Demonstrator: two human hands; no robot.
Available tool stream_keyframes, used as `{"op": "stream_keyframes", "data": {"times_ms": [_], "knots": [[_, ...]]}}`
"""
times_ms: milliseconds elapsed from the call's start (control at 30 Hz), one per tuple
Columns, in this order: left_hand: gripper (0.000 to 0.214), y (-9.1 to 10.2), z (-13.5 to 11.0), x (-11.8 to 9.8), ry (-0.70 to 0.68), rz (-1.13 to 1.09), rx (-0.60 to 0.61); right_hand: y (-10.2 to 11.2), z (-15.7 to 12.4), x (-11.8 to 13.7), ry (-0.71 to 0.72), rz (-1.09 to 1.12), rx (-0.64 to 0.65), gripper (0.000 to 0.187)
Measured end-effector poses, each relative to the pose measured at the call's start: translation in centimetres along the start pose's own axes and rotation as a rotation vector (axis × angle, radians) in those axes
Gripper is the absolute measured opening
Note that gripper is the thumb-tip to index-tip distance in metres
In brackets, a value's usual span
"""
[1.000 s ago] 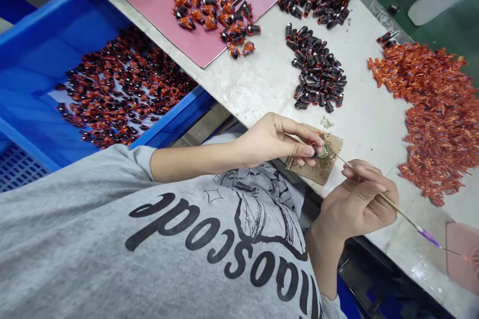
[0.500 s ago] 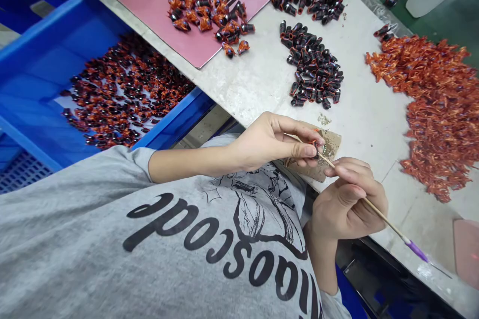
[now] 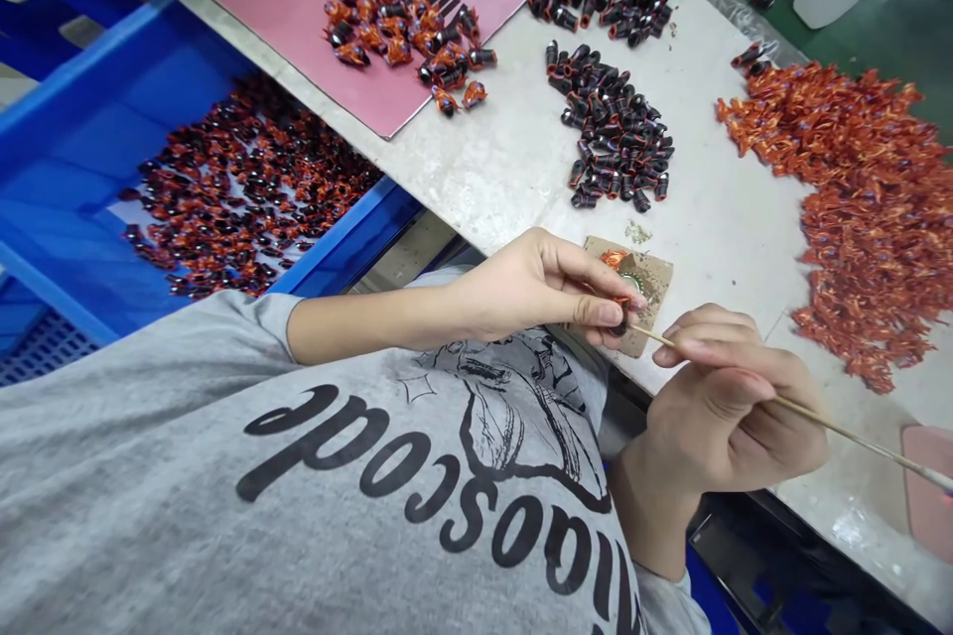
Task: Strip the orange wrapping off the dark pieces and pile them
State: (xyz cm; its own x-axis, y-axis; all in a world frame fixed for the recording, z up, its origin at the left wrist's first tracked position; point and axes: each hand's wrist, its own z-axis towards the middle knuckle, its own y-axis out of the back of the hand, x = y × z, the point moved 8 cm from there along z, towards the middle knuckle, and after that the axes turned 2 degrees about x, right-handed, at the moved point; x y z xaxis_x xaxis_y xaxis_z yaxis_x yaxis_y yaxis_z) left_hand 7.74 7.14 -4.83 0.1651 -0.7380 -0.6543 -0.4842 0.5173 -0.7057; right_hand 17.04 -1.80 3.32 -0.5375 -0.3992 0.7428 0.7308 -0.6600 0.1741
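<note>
Head view: left hand (image 3: 540, 290) pinches a small black-orange piece (image 3: 619, 317); right hand (image 3: 726, 412) pinches a thin stick (image 3: 841, 435) angled leftward, tip just beside it.

The pale table (image 3: 722, 248) carried a pink printed mat (image 3: 387, 99). Beyond the mat's right edge lay two heaps of dark capped pieces (image 3: 614, 124), then a broad heap of orange wrapped pieces (image 3: 864, 208). A scrap of brown cardboard (image 3: 659, 283) lay lower right of the mat.
</note>
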Motion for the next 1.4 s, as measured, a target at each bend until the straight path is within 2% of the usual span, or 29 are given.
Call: {"op": "stream_keyframes", "data": {"times_ms": [167,433,767,1167,1267,1400], "knots": [[0.023,-0.4,0.0,-0.1,-0.002,-0.024,0.059,0.6,0.0,-0.1,0.040,0.021,-0.113,0.025],[0.025,-0.3,0.1,0.1,0.025,-0.005,0.023,0.3,-0.2,0.1,0.083,-0.009,-0.035,0.019],[0.021,-0.5,0.0,0.2,0.013,-0.009,0.059,0.4,-0.4,0.2,0.126,-0.042,-0.028,0.019],[0.022,-0.4,0.0,0.2,0.002,0.011,0.049,0.6,-0.5,0.0,0.087,-0.048,-0.001,0.019],[0.021,-0.4,0.0,0.1,-0.014,0.013,0.049,0.8,-0.4,0.1,0.100,-0.019,-0.050,0.020],[0.020,-0.4,-0.1,-0.3,-0.035,0.077,0.038,1.5,-0.6,0.1,0.130,0.024,-0.183,0.023]]}}
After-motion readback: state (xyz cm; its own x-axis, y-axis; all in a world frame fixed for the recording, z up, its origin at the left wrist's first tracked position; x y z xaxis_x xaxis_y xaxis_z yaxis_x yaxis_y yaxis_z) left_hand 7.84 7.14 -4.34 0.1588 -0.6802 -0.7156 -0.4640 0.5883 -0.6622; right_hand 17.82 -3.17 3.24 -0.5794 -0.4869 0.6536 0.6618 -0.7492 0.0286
